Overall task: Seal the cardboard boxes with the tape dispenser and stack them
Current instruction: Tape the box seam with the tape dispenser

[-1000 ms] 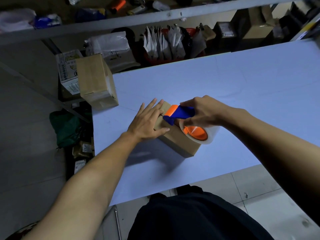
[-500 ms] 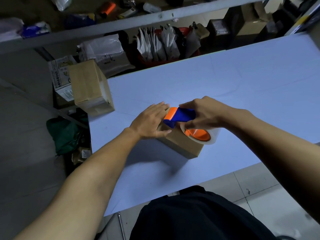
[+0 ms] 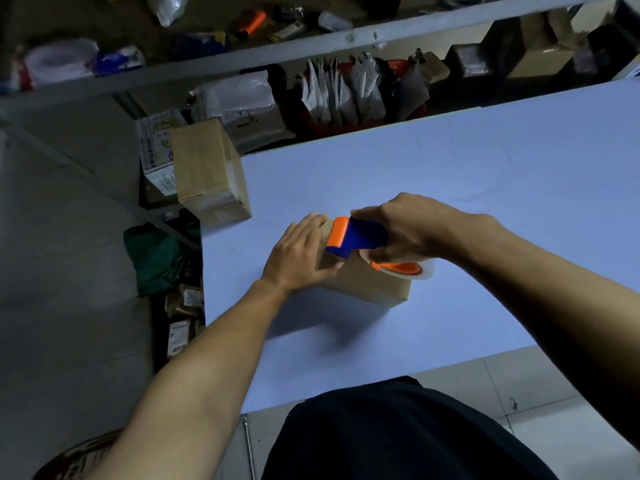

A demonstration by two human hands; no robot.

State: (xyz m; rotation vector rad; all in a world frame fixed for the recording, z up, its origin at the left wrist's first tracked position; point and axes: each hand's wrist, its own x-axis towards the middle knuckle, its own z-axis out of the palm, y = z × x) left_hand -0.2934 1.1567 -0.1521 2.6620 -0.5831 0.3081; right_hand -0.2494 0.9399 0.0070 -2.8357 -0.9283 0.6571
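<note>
Your left hand [image 3: 301, 254] presses flat on the cardboard box [image 3: 367, 284] while your right hand [image 3: 412, 226], at its 3 o'clock, grips the tape dispenser [image 3: 360, 237].

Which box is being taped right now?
The low box mid-table, under both hands: left hand presses flat on it, right hand grips the dispenser on top. The taller box stands untouched at the table's far-left corner.

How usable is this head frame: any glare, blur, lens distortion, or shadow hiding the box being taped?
Head view: dim, bluish light with no glare; the white table is brightest and the shelf clutter behind is murky. Wide-angle bending curves the table edge. The small brown cardboard box casts a soft shadow toward the camera. The left hand, right hand and blue-and-orange tape dispenser look reasonably sharp.
</note>
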